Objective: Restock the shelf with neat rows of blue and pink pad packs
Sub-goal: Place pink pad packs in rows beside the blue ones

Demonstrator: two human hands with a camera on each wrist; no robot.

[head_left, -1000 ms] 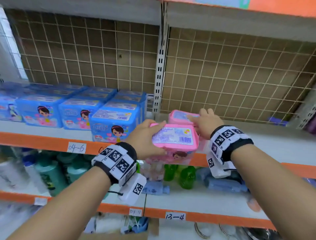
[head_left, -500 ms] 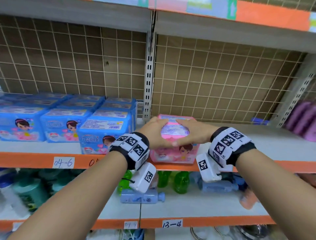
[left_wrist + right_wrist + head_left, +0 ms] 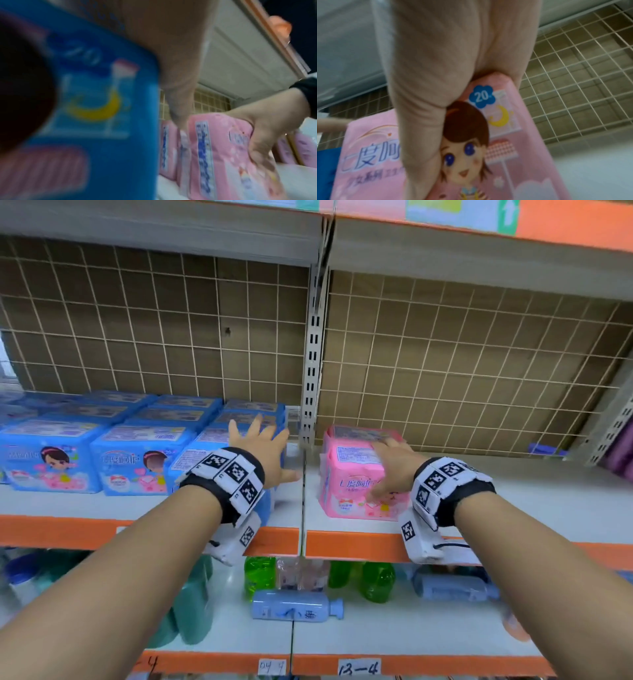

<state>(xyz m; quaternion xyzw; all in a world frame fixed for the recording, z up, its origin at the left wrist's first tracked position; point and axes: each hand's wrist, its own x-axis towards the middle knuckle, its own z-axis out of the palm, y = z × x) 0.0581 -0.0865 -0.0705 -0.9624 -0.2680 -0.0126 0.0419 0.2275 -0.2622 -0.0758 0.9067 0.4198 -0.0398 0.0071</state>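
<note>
Blue pad packs fill the left bay of the shelf in rows. My left hand is spread flat over the rightmost front blue pack, with straight fingers and nothing in its grip. A pink pad pack stands on the right bay just past the upright post. My right hand holds it, fingers over the top and thumb down the front face. Another pink pack stands right behind it. The left wrist view shows the right hand wrapped on the pack's top corner.
A slotted post splits the shelf; a wire grid backs it. To the right of the pink packs the shelf board is bare up to purple packs. Below stand green bottles, and a blue bottle lies on its side.
The pink pack came down onto the shelf front. My left hand let go of it and moved left over the blue pack. My right hand stays on the pink pack.
</note>
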